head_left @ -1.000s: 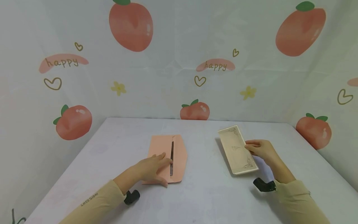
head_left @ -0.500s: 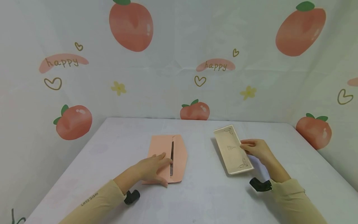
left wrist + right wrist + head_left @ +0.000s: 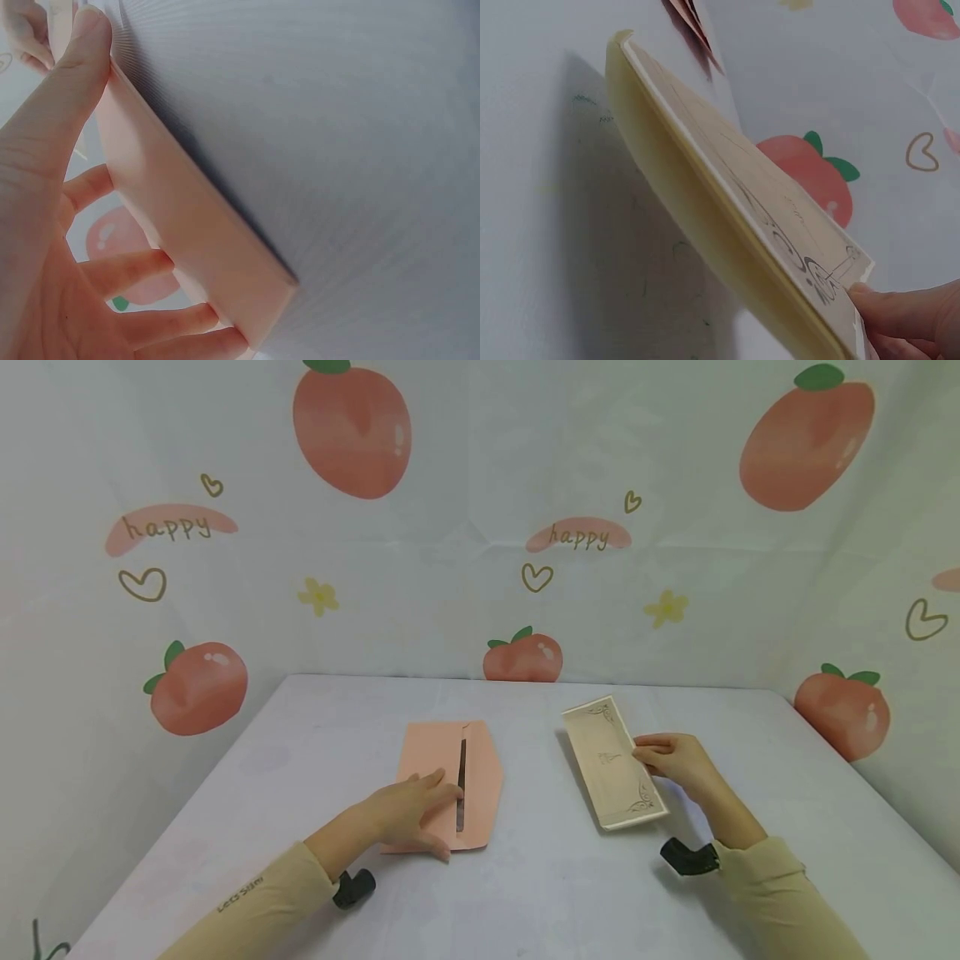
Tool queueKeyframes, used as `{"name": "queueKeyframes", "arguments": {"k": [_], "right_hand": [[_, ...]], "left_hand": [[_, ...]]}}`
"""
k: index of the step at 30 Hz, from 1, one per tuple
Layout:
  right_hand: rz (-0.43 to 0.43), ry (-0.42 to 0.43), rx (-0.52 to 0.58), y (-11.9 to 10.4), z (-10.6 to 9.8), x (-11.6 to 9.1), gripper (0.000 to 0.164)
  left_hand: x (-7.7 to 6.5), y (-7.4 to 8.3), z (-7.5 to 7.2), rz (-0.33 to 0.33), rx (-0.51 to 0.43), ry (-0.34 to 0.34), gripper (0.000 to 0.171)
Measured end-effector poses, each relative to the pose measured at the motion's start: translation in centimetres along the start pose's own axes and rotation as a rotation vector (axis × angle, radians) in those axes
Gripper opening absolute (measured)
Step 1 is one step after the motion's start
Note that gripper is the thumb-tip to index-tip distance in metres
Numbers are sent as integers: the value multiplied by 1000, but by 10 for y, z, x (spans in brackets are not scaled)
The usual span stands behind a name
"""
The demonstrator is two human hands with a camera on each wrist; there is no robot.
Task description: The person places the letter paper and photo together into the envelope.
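A peach-coloured paper envelope (image 3: 433,748) lies on the table left of centre, its pointed flap spread to the right and a dark slit along its mouth. Across its near left part rests my left hand (image 3: 411,810), fingers spread, fingertips close to the slit. In the left wrist view, the thumb (image 3: 84,52) touches the envelope's edge (image 3: 195,232). My right hand (image 3: 678,762) pinches the right edge of a cream folded card (image 3: 609,768) with ornate corner prints. The card is tilted, held above the table, and casts a shadow. Its layers gape slightly in the right wrist view (image 3: 705,195).
The white table (image 3: 525,893) has a pale cloth backdrop (image 3: 450,602) printed with peaches behind and beside it. A black wrist camera (image 3: 354,888) sits under the left wrist; another black camera (image 3: 688,857) hangs by the right wrist.
My right hand has carried the cream card a short way left toward the envelope, keeping its tilt about the same. The left hand and the envelope have stayed in place.
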State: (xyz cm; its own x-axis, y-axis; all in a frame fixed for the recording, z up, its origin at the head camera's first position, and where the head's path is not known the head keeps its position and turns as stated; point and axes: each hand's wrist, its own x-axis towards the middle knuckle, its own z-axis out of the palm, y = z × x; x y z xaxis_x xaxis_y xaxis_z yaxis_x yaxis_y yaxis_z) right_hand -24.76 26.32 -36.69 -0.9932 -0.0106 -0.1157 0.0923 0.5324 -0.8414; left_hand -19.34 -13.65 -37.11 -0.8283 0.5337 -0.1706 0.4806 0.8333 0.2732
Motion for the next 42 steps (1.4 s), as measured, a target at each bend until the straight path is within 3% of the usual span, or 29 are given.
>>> {"name": "queueKeyframes", "arguments": {"k": [11,42], "right_hand": [[-4,-28,50,-2,7,3,49],[-32,-63,95,-19,39,2,42]], "left_hand": [[0,0,0,7,-4,0,80],[-1,0,0,-5,-10,-2,78]]}}
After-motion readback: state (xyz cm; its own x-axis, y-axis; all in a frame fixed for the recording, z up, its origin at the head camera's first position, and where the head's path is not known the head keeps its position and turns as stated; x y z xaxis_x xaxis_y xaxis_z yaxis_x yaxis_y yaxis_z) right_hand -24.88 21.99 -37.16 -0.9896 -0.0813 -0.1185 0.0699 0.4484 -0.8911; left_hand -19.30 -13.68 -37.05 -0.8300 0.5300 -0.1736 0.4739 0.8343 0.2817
